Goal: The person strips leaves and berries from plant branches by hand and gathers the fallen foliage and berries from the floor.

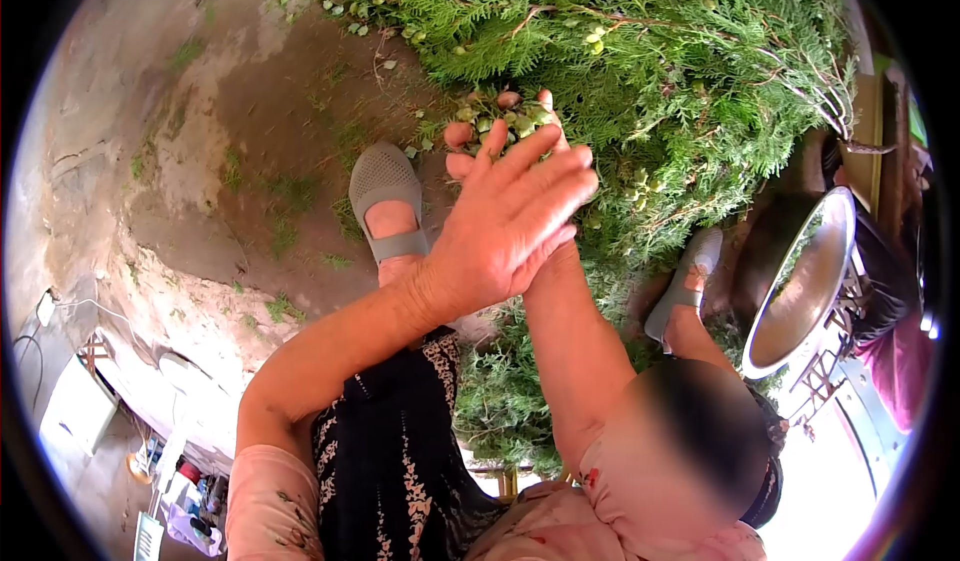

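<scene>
My left hand [505, 216], back upward and fingers stretched out and slightly spread, lies across my right wrist and palm, holding nothing visible. Beneath it, my right hand [500, 136] is turned palm up, its fingers curled around a small heap of pale green seed cones [525, 119]. Part of that palm is hidden by my left hand. Just beyond and to the right of both hands spreads a large pile of leafy evergreen branches [640, 71], with more green cones [597, 39] among the sprigs.
A wide metal basin [800, 291] stands tilted in view at the right. My grey shoes [383, 176] are on either side of the hands. Bare earth ground [250, 111] with scattered sprigs extends left. A blurred head [690, 441] shows at the lower right, and household items [190, 501] at the lower left.
</scene>
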The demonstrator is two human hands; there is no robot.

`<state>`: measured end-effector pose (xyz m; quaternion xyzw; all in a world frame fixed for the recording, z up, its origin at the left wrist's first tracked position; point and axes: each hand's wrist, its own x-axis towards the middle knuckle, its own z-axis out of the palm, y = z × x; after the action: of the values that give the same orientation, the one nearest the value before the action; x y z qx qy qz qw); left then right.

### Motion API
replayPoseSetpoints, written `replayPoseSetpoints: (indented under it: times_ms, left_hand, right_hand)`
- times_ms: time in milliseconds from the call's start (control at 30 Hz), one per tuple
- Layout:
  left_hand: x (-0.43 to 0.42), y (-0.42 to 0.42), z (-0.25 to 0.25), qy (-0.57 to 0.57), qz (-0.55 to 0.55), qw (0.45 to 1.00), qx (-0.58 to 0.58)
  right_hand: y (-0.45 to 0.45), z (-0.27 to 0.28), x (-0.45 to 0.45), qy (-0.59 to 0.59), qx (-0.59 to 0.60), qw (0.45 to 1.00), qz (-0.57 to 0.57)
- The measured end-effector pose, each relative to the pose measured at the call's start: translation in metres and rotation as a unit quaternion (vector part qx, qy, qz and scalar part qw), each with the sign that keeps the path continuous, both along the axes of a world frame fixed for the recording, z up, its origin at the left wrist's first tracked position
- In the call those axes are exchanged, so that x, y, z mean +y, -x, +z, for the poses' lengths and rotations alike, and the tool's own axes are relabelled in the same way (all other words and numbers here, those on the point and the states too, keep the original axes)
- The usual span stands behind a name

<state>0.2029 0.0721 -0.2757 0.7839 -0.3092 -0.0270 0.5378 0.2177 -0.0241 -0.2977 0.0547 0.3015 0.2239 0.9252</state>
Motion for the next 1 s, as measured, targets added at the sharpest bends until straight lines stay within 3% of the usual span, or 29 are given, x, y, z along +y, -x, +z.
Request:
replayPoseSetpoints:
  times_ms: [33,67,133,267,300,500,600,633,667,733,867,933,1000]
  left_hand:
    - [0.002,0.000,0.002,-0.038,-0.024,0.996,-0.076]
    - [0.003,0.002,0.005,-0.075,-0.048,0.984,-0.152]
    - [0.000,0.004,0.012,-0.088,-0.053,0.987,-0.124]
    - [-0.007,0.002,0.016,-0.100,-0.087,0.987,-0.091]
    - [-0.009,0.001,0.016,-0.107,-0.105,0.985,-0.090]
    - [-0.019,0.004,0.024,-0.073,-0.127,0.972,-0.182]
    - [-0.008,-0.004,0.031,0.002,-0.076,0.967,-0.243]
    - [-0.002,-0.007,0.032,0.017,-0.088,0.984,-0.153]
    - [-0.005,-0.010,0.038,0.029,-0.013,0.987,-0.157]
    - [0.001,-0.009,0.027,-0.024,0.052,0.991,-0.123]
    - [0.010,0.005,-0.014,-0.076,0.059,0.995,-0.015]
    - [0.019,0.012,-0.029,-0.102,0.043,0.994,0.021]
    - [0.023,0.015,-0.038,-0.141,0.045,0.987,0.058]
  right_hand:
    - [0.003,0.008,0.003,0.101,0.071,0.992,-0.022]
    - [0.005,0.007,0.000,0.105,0.070,0.992,-0.025]
    - [0.014,-0.005,-0.006,0.128,-0.006,0.991,-0.042]
    - [0.060,-0.023,-0.012,0.263,0.056,0.963,-0.001]
    - [0.059,-0.022,-0.014,0.265,0.056,0.963,-0.003]
    - [0.030,0.010,-0.025,-0.018,0.008,0.993,-0.118]
    - [0.026,0.013,-0.031,0.140,0.105,0.973,-0.152]
    - [0.032,0.023,-0.047,0.121,0.032,0.985,-0.116]
    - [0.036,0.027,-0.055,0.075,-0.001,0.981,-0.178]
    - [0.044,0.034,-0.088,0.040,-0.002,0.986,-0.164]
    - [0.066,0.056,-0.177,0.176,-0.054,0.953,-0.242]
    - [0.079,0.073,-0.235,0.182,-0.079,0.930,-0.309]
    - [0.093,0.091,-0.284,0.281,-0.045,0.887,-0.365]
